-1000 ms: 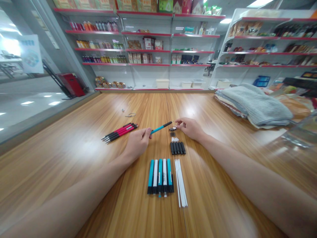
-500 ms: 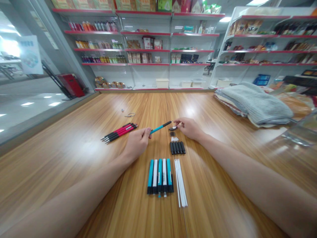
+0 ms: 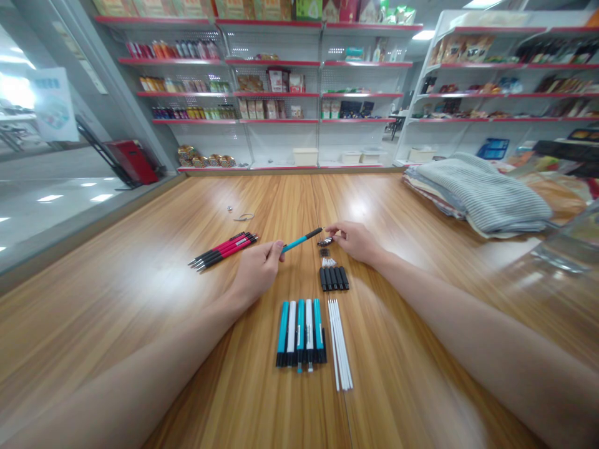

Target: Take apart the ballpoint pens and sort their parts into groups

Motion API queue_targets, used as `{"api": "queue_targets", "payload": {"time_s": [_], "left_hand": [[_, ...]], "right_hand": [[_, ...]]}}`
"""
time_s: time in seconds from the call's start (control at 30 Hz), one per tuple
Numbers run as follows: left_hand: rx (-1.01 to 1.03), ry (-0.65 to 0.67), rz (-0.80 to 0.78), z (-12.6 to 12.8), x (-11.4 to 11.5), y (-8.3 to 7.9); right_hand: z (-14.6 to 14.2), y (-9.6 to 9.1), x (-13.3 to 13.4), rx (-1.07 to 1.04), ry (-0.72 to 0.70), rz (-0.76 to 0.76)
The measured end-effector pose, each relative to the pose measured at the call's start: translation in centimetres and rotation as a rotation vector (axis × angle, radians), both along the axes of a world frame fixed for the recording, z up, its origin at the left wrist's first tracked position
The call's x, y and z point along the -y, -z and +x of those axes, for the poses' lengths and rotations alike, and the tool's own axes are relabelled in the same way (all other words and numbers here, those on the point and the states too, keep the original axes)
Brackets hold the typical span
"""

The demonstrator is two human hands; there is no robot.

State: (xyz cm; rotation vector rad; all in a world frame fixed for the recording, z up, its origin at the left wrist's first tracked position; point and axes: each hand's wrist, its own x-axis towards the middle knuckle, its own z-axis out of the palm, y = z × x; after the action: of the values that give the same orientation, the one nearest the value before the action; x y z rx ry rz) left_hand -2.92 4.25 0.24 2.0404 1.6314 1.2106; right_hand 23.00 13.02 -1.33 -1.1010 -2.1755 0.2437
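My left hand (image 3: pixel 257 271) is closed around a teal pen (image 3: pixel 302 239) with a black grip, holding it tilted up to the right above the wooden table (image 3: pixel 140 293). Just beyond the pen's tip, my right hand (image 3: pixel 356 241) pinches a small part I cannot make out, over a little heap of metal tips (image 3: pixel 326 242). Below it lie a row of black grip sleeves (image 3: pixel 334 278), several white refills (image 3: pixel 340 343) and a row of teal and white pen barrels (image 3: pixel 301 332).
Several red pens (image 3: pixel 223 249) lie left of my left hand. A small ring and wire (image 3: pixel 243 215) sit farther back. Folded striped cloths (image 3: pixel 477 193) are stacked at the right. Shop shelves with goods (image 3: pixel 276 93) stand behind the table.
Almost nothing has moved; both hands keep their hold, and the view has shifted very slightly.
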Motion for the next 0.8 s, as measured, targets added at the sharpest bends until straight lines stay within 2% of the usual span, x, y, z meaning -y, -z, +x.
{"api": "queue_targets", "payload": {"time_s": [0.6, 0.7, 0.8], "left_hand": [[-0.002, -0.001, -0.029, -0.05, -0.04, 0.09], [-0.015, 0.005, -0.033, -0.07, -0.02, 0.08], [-0.049, 0.018, -0.021, -0.13, -0.02, 0.07]], "right_hand": [[0.01, 0.32, -0.28, -0.016, -0.021, 0.012], [0.15, 0.25, -0.2, -0.082, -0.025, -0.034], [0.67, 0.05, -0.17, -0.25, -0.047, -0.125]]}}
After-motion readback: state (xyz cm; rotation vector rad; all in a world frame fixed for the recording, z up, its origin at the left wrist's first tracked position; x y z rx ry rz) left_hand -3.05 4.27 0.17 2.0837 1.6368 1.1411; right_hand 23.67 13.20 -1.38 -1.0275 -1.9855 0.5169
